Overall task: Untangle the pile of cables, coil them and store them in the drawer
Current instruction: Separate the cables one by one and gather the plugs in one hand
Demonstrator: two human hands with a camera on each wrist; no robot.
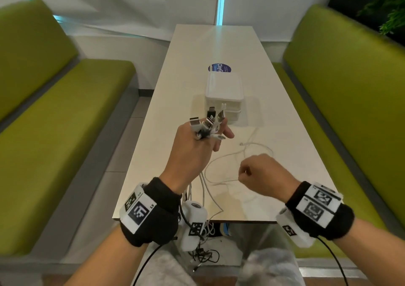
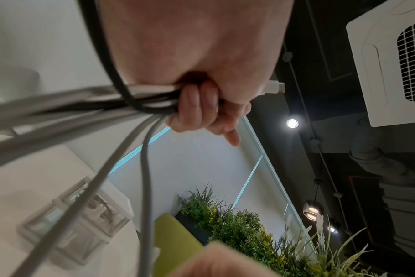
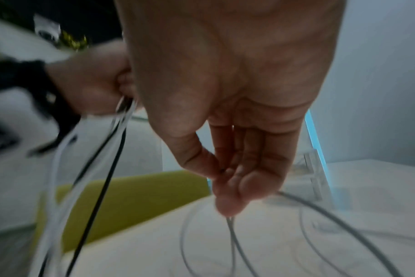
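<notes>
My left hand [image 1: 197, 145] is raised above the white table [image 1: 175, 84] and grips a bundle of white and black cables [image 2: 88, 105]. Their USB plugs [image 1: 208, 121] fan out above the fingers, and the cords hang down past the wrist over the table's near edge. My right hand [image 1: 247, 174] hovers low over the table and pinches one thin white cable [image 1: 221, 160], whose loose loops lie on the tabletop. In the right wrist view the fingertips [image 3: 230, 202] close on that cable [image 3: 235, 243]. A small white drawer box [image 1: 223, 97] stands mid-table behind the left hand.
Green benches flank the table, left [image 1: 65, 114] and right [image 1: 341, 92]. A round blue sticker [image 1: 219, 68] lies beyond the drawer box. More tangled black and white cable [image 1: 203, 255] hangs below the table edge over my lap. A plant [image 1: 377, 3] stands at the far right.
</notes>
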